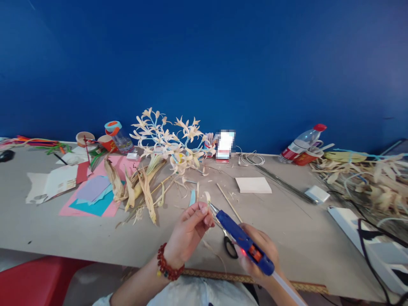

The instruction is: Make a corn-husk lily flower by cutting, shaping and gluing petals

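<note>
My right hand (259,250) is wrapped round a blue hot glue gun (237,233), with a red light on its side and a pale glue stick (288,289) coming out of its back. In a pinch, my left hand (193,225) holds a small pale corn husk piece (207,197) upright. The gun's metal nozzle is right at this piece; whether they touch I cannot tell. Below the gun lie scissors (230,247) with black handles, partly hidden by it. Beyond my hands stands a bunch of husk flowers (172,140) on light blue stems.
Dried corn husks (146,191) and coloured paper (92,195) lie to the left. A phone (225,144) leans by the blue wall, and a white card (253,185) lies before it. At right are a bottle (298,144), thin wires (283,182), a husk pile (372,182) and a power strip (360,242).
</note>
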### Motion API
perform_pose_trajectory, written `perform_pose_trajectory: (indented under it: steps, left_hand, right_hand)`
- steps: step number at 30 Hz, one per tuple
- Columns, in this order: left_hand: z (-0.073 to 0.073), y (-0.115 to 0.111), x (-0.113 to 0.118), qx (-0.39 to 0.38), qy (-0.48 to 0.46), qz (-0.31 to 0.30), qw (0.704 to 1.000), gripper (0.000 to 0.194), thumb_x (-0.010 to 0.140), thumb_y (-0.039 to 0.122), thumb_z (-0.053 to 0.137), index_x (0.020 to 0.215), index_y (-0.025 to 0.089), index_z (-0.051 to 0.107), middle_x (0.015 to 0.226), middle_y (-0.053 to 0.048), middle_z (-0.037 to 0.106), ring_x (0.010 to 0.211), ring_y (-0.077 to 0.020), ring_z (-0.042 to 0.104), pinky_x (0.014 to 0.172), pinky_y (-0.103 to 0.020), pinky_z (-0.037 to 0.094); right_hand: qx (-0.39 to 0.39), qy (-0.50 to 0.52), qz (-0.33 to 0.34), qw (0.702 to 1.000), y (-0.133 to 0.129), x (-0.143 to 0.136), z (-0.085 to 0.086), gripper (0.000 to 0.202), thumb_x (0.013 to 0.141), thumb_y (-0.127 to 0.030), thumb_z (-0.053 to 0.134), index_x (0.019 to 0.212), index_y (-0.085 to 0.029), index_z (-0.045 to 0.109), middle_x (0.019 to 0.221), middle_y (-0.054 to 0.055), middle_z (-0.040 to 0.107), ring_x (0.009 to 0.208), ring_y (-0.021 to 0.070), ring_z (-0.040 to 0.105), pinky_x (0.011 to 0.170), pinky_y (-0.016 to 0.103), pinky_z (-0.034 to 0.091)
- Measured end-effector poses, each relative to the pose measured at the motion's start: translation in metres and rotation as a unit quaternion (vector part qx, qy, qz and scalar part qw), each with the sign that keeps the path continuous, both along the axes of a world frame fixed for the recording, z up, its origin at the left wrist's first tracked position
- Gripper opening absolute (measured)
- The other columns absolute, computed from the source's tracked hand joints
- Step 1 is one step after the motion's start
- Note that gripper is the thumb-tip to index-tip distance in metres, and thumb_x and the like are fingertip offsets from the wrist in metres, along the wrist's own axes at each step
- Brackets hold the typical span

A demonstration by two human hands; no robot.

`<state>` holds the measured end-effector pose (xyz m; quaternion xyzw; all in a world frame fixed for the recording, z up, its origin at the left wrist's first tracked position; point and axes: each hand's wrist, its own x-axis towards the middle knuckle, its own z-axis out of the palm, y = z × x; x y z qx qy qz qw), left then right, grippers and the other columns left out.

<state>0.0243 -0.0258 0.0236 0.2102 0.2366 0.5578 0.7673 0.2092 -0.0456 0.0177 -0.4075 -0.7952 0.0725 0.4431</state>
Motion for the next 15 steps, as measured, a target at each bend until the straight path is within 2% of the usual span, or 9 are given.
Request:
perform_pose_trajectory:
  steps: [15]
  left_hand:
    - [0.0014, 0.0015, -0.0006, -0.004, -0.01, -0.003, 1.0, 0.018, 0.09, 0.02, 0.062, 0.073, 0.014, 0.059, 0.062, 0.002, 0.05, 0.062, -0.0102, 0.045, 0.068, -0.025, 0.037]
  right_hand:
    - [-0.016, -0.025, -0.003, 1.0, -0.0008, 0.0, 0.001, 0.01, 0.078, -0.017, 0.048, 0.084, -0.024, 0.048, 0.064, 0.0, 0.062, 0.051, 0.0175, 0.063, 0.049, 0.025, 0.049]
